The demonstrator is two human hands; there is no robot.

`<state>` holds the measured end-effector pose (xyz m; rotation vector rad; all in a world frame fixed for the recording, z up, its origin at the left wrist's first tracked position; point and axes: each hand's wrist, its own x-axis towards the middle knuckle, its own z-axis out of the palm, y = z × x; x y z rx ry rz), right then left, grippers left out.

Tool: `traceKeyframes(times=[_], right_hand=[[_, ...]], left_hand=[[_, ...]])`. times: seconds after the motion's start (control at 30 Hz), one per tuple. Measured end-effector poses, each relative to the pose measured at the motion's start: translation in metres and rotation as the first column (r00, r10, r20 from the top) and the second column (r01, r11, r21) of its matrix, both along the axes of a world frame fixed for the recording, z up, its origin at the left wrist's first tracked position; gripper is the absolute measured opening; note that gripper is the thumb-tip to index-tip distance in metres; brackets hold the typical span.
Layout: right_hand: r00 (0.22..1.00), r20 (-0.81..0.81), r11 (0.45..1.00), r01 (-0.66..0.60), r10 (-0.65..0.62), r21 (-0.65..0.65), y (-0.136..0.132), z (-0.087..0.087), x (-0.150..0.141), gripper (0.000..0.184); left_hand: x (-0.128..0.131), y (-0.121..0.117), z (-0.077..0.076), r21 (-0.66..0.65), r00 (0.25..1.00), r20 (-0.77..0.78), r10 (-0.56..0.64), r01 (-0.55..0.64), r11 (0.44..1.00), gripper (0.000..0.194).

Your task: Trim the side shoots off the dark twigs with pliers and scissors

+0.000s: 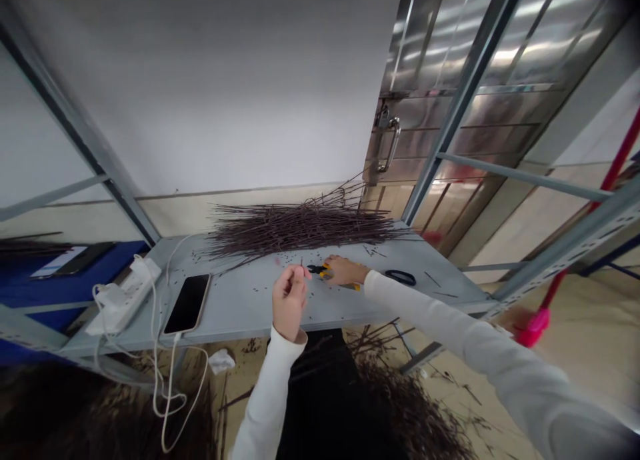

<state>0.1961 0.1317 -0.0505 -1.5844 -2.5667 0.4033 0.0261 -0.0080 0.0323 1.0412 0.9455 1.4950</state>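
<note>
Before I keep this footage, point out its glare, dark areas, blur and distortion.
Head view: bright streaks glare off the metal door; head view: the lower-left corner is dark and murky; head view: the right sleeve looks stretched and softens toward the corner; head view: the pliers under the right hand show small, fine detail lost.

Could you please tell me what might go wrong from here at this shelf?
The left hand is close to the head of the pliers under the right hand, so a slip might nip its fingers. The white cable plugged into the phone hangs below the front edge of the shelf, so a snag could pull the phone off. Small dark bits lie loose near the hands and might get swept off.
</note>
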Motion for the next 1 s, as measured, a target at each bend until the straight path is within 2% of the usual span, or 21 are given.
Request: traceKeyframes(times=[0.1, 0.17, 0.23, 0.3, 0.37, 0.43, 0.47, 0.5, 0.57, 0.63, 0.67, 0.73, 0.77, 0.8, 0.87, 0.9, 0.93, 0.97, 1.0], right_hand=[[0.999, 0.013, 0.999, -0.037, 0.037, -0.021, 0.004, -0.011, 0.005, 0.055], [0.998, -0.007, 0.998, -0.057, 0.057, -0.021, 0.003, -0.011, 0.009, 0.054], [0.996, -0.043, 0.997, -0.075, 0.075, -0.015, -0.003, -0.002, 0.016, 0.047], [0.992, -0.086, 0.996, -0.088, 0.087, -0.005, -0.012, 0.016, 0.031, 0.039], [0.988, -0.133, 0.996, -0.083, 0.084, 0.012, -0.027, 0.038, 0.058, 0.033], [0.979, -0.199, 0.998, -0.031, 0.040, 0.048, -0.048, 0.055, 0.099, 0.037], [0.943, -0.330, 0.995, 0.079, -0.055, 0.060, -0.061, 0.058, 0.124, 0.037], [0.874, -0.458, 0.975, 0.214, -0.161, 0.064, -0.075, 0.057, 0.149, 0.036], [0.663, -0.670, 0.894, 0.448, -0.334, -0.003, -0.109, 0.039, 0.193, 0.032], [0.378, -0.790, 0.779, 0.598, -0.483, -0.190, -0.147, 0.004, 0.216, 0.026], [0.266, -0.794, 0.724, 0.628, -0.546, -0.287, -0.166, -0.018, 0.214, 0.025], [0.197, -0.734, 0.686, 0.568, -0.649, -0.454, -0.204, -0.062, 0.184, 0.031], [0.204, -0.720, 0.683, 0.558, -0.664, -0.472, -0.221, -0.081, 0.157, 0.035], [0.236, -0.722, 0.689, 0.583, -0.651, -0.431, -0.237, -0.098, 0.126, 0.039], [0.419, -0.719, 0.782, 0.556, -0.555, -0.281, -0.264, -0.121, 0.062, 0.042], [0.525, -0.701, 0.846, 0.487, -0.483, -0.218, -0.273, -0.129, 0.035, 0.043], [0.621, -0.664, 0.898, 0.394, -0.416, -0.194, -0.280, -0.135, 0.015, 0.042], [0.667, -0.639, 0.917, 0.357, -0.384, -0.179, -0.283, -0.141, 0.003, 0.038], [0.680, -0.629, 0.921, 0.348, -0.376, -0.174, -0.285, -0.146, -0.002, 0.033]], left_hand=[[-0.003, 0.002, 0.000, -0.002, 1.000, -0.006, 0.008, -0.008, 1.000, 0.039], [-0.005, 0.003, 0.000, -0.004, 1.000, 0.000, 0.012, -0.012, 1.000, 0.039], [-0.007, 0.004, 0.000, 0.000, 1.000, 0.010, 0.008, -0.008, 1.000, 0.039], [-0.008, 0.006, 0.001, 0.000, 1.000, 0.023, 0.004, -0.004, 1.000, 0.038], [-0.009, 0.007, 0.001, -0.006, 0.999, 0.034, 0.004, -0.004, 1.000, 0.038], [-0.010, 0.008, 0.002, -0.013, 0.999, 0.043, 0.009, -0.008, 1.000, 0.038], [-0.011, 0.008, 0.003, -0.014, 0.999, 0.047, 0.010, -0.009, 1.000, 0.038], [-0.011, 0.009, 0.004, -0.014, 0.999, 0.050, 0.009, -0.009, 1.000, 0.038], [-0.013, 0.008, 0.006, -0.016, 0.998, 0.057, 0.002, -0.001, 1.000, 0.037], [-0.014, 0.007, 0.009, -0.016, 0.998, 0.070, -0.004, 0.006, 1.000, 0.036], [-0.015, 0.007, 0.010, -0.016, 0.997, 0.078, -0.006, 0.007, 1.000, 0.036], [-0.015, 0.006, 0.013, -0.016, 0.996, 0.092, -0.004, 0.006, 1.000, 0.035], [-0.016, 0.006, 0.015, -0.016, 0.996, 0.093, -0.001, 0.002, 1.000, 0.034], [-0.016, 0.005, 0.016, -0.015, 0.996, 0.091, 0.003, -0.002, 1.000, 0.034], [-0.015, 0.004, 0.018, -0.014, 0.996, 0.085, 0.012, -0.011, 1.000, 0.033], [-0.015, 0.004, 0.019, -0.016, 0.997, 0.082, 0.014, -0.013, 1.000, 0.033], [-0.015, 0.003, 0.019, -0.017, 0.997, 0.080, 0.015, -0.014, 1.000, 0.033], [-0.015, 0.002, 0.019, -0.018, 0.997, 0.079, 0.015, -0.013, 1.000, 0.033], [-0.015, 0.000, 0.020, -0.018, 0.997, 0.079, 0.013, -0.011, 1.000, 0.033]])
